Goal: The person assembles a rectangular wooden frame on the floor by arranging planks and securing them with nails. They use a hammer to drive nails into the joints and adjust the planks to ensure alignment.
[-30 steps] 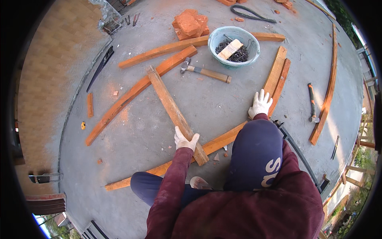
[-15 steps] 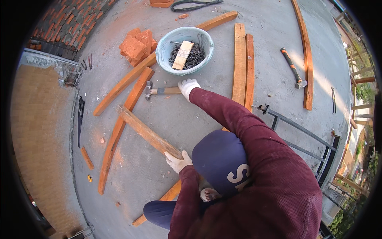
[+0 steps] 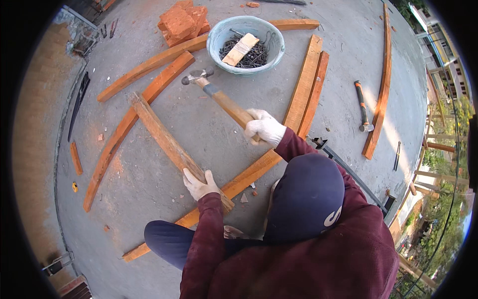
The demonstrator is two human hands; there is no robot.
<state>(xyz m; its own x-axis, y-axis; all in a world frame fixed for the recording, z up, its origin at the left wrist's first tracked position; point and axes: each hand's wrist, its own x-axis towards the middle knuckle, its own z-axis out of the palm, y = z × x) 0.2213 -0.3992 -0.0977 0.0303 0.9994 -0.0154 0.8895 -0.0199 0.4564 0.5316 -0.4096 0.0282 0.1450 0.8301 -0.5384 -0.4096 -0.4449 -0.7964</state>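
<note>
My left hand (image 3: 200, 184), in a white knit glove, grips a weathered wooden board (image 3: 167, 137) near its closer end. That end rests across an orange timber (image 3: 249, 174), and the far end lies on another orange timber (image 3: 124, 124). In my right hand (image 3: 267, 126), also gloved, is a hammer (image 3: 226, 105), held by the lower handle. Its metal head is raised to the left, just short of a pale blue basin (image 3: 215, 52). Inside the basin are many dark nails (image 3: 255, 56) and a pale wrapped wooden block (image 3: 241, 50).
Two timbers (image 3: 303, 82) lie side by side at right of centre. Farther right are a second hammer (image 3: 363, 107), a long timber (image 3: 383, 94) and a dark metal frame (image 3: 353, 174). Broken bricks (image 3: 183, 22) sit behind the basin; a handsaw (image 3: 78, 104) lies at left.
My right hand has lifted the hammer off the floor and drawn it nearer, handle now angled. My left hand stays on the board. The whole view has shifted.
</note>
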